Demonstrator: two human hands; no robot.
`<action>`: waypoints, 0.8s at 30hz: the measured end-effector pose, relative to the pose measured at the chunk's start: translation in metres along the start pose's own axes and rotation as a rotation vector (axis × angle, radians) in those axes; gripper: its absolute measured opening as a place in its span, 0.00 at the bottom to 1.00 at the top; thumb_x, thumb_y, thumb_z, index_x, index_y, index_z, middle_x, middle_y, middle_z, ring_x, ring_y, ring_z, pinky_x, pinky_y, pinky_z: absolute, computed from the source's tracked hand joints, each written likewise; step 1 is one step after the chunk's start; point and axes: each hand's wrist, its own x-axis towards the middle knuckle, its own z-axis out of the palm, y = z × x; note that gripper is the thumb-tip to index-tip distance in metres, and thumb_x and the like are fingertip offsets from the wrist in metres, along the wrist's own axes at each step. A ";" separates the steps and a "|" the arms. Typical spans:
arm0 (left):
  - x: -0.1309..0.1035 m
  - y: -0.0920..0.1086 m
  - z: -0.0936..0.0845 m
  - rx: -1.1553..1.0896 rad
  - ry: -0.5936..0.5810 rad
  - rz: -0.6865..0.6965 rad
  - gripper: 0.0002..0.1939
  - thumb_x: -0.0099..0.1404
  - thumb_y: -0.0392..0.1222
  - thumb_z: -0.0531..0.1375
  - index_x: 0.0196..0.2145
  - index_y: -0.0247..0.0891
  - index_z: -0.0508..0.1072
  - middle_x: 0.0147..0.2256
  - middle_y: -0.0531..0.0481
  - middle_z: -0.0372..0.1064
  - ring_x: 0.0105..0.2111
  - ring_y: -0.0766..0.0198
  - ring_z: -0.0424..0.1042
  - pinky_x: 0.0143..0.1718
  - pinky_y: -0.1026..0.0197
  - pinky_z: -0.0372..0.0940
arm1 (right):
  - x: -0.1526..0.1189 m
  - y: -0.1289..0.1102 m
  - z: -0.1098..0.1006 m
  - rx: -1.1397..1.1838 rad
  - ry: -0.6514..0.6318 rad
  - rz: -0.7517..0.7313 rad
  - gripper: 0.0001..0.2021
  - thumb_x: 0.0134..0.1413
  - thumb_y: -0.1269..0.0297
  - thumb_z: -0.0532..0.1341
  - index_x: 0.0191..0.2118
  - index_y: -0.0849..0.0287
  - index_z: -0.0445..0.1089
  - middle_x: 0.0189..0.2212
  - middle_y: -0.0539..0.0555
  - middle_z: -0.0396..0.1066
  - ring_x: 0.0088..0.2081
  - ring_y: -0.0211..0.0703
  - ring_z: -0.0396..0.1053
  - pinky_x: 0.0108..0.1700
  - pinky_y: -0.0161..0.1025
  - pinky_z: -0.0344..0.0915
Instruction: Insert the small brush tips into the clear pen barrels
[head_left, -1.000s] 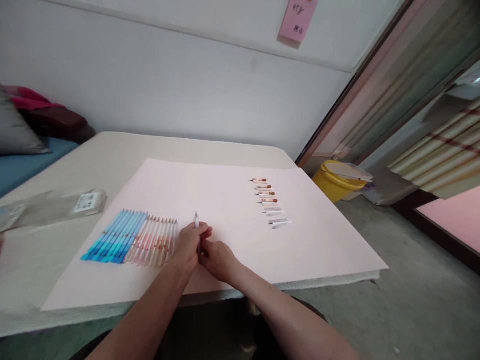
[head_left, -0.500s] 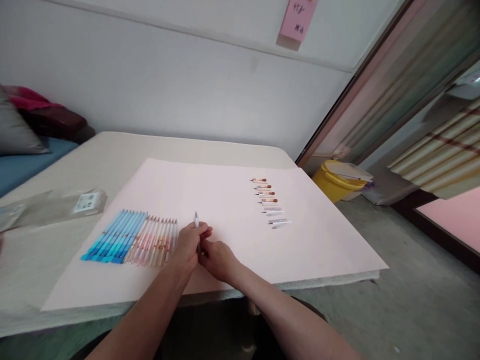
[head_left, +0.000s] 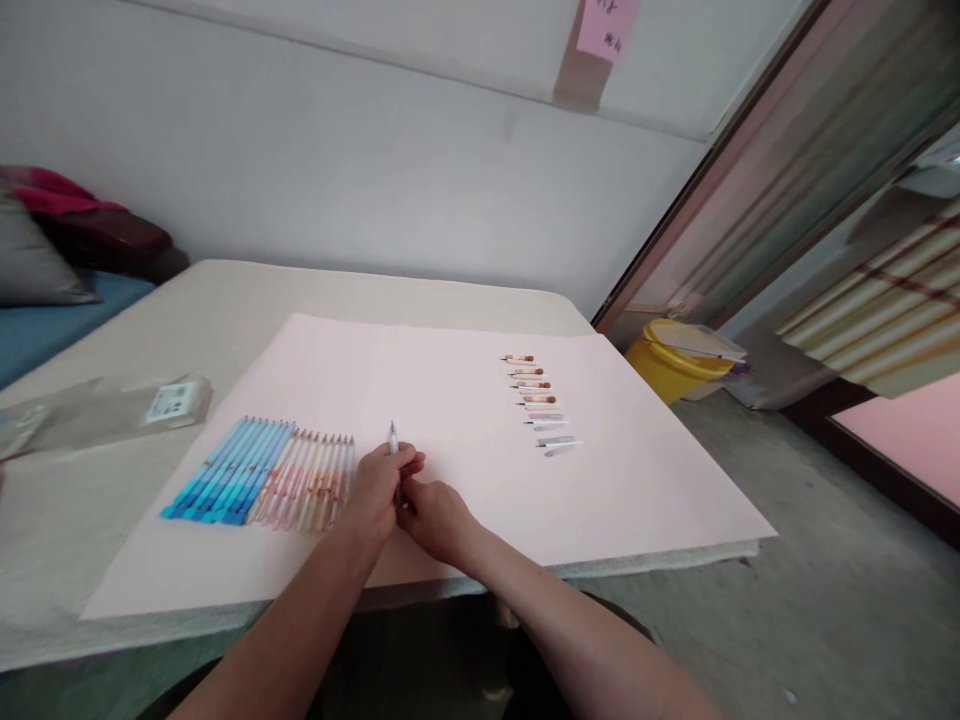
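Note:
My left hand is closed round a white pen, whose tip points away from me. My right hand touches the left one and pinches the lower end of the same pen. Both are over the pink sheet, near its front edge. Just left of them lies a row of pale pens with pink and brown patterns, beside a row of blue pens. To the right, a column of separated pen parts holds several dark-tipped refills, some with brown-ended pieces, others with clear ones.
A clear plastic package with a white label lies on the cream table cover at the left. A yellow bin stands on the floor beyond the right edge. Behind the table is a white wall with a pink note.

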 end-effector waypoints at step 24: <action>0.002 -0.001 0.000 -0.013 0.001 0.013 0.09 0.46 0.34 0.63 0.29 0.33 0.69 0.25 0.47 0.71 0.26 0.66 0.71 0.26 0.66 0.60 | -0.004 -0.004 0.000 -0.110 0.022 -0.029 0.14 0.56 0.61 0.49 0.43 0.62 0.63 0.35 0.60 0.73 0.36 0.50 0.71 0.32 0.40 0.61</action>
